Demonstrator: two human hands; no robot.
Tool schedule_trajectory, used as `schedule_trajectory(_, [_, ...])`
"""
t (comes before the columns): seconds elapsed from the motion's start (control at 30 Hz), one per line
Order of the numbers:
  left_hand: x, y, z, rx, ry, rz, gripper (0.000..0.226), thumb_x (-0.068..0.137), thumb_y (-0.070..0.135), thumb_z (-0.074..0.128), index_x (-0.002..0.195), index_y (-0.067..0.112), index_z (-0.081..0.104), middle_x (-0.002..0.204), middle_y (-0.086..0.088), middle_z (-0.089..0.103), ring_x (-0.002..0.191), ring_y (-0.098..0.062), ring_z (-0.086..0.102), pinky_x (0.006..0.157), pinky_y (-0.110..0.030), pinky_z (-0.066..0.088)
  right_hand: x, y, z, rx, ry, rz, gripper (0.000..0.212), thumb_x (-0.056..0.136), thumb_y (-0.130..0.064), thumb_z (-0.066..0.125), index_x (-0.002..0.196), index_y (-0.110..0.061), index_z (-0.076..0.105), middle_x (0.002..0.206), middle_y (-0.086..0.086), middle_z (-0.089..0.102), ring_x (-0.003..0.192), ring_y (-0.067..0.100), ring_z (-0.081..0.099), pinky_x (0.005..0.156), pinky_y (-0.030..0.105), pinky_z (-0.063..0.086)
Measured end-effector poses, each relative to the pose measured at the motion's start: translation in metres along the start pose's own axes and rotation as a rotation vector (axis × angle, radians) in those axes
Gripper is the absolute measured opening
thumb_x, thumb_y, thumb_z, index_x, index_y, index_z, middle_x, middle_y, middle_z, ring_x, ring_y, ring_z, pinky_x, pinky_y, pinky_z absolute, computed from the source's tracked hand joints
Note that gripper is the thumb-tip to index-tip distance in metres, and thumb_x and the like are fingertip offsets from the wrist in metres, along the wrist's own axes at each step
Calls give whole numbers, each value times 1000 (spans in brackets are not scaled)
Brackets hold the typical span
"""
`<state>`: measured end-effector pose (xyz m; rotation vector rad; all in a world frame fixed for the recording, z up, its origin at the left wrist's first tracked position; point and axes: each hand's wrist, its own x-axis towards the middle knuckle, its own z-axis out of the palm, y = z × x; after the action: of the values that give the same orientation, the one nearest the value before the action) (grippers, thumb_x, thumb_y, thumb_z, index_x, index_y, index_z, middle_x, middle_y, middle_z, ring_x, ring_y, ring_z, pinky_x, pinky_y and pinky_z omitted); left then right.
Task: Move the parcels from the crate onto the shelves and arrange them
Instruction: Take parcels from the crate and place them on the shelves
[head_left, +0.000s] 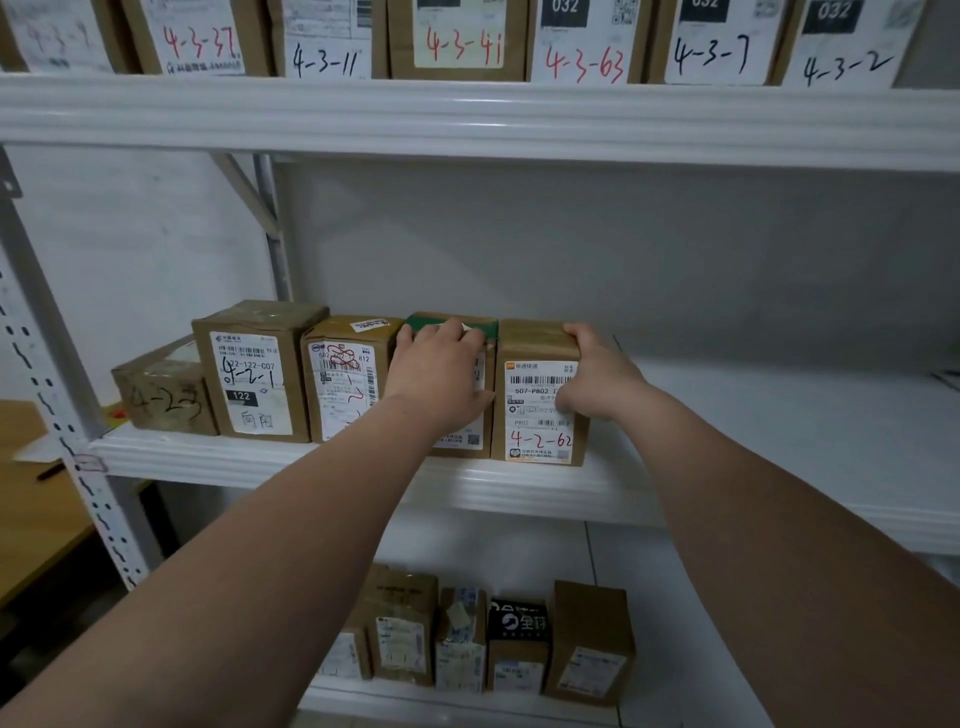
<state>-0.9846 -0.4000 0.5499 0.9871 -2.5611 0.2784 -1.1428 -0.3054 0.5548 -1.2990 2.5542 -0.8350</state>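
White middle shelf (779, 415) is stocked at its left only; green-taped parcel (464, 439) is clasped by the left hand (441, 369), parcel 4-2-62 (540, 410) by the right hand (602, 374), seemingly being aligned; crate unseen.

Two bare hands, bare forearms; skin uncovered from fingertips to near frame edge.

Left hand (441, 371): back of hand showing, knuckles rounded, fingers short, faint crease line across wrist.

Right hand (602, 379): back and thumb side showing, thumb thick, knuckles smooth.

Left forearm (270, 545): smooth surface, broad at near edge, narrowing toward wrist.

Right forearm (779, 519): same build, wide at near edge, tapering at far end.

Wide-angle lens swells near parts of both arms. Nails too small to make out.
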Motion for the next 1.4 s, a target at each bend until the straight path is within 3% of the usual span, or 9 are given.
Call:
schedule_trajectory(0.1, [1,-2,-6,55,-32,45,66,88,52,59,144,22,39,138,-2,48,133,-25,43,119,-51,15,-3,-5,-3,-38,5,21,88,78,-5,66,149,-36,23,115,3,54,100,25,55,80,32,50])
schedule_trajectory(0.2, [1,-5,-11,104,-82,67,72,88,51,59,149,24,32,143,-2,45,135,-25,42,118,-57,7,-7,-8,-3,-121,39,34,94,75,-10,74,150,-36,22,128,8,43,117,29,47,87,34,46])
schedule_trajectory(0.4, [-1,-12,-11,138,-129,87,89,89,52,58,156,22,8,155,-4,30,144,-30,28,116,-63,5,-21,-20,-3,-258,133,31,91,74,-18,79,148,-32,29,145,14,26,136,34,27,104,42,39])
schedule_trajectory(0.6, [-12,-18,-1,112,-27,74,91,90,43,58,156,18,0,161,-9,13,149,-31,8,118,-62,6,-48,-30,2,-306,282,-26,82,79,-15,74,147,-28,32,154,15,19,140,33,20,108,42,34])
schedule_trajectory(0.8, [-44,-19,8,99,59,91,89,91,41,57,155,18,-2,163,-9,-2,149,-34,-4,118,-60,2,-75,-21,25,-449,384,-123,79,82,-15,68,150,-26,28,159,16,13,148,35,9,120,48,17])
schedule_trajectory(1.13, [-114,-9,9,156,6,24,84,97,46,46,154,27,-12,163,-7,-15,149,-32,-16,115,-59,-7,-109,-8,67,-523,326,-290,78,89,-27,62,155,-30,19,162,15,7,150,35,-1,119,55,3])
schedule_trajectory(1.4, [-197,26,23,157,-126,-168,83,97,48,47,154,29,-10,162,-8,-15,149,-34,-15,117,-60,-6,-161,33,89,-538,197,-483,79,91,-22,59,156,-29,16,163,15,7,150,35,2,119,54,1])
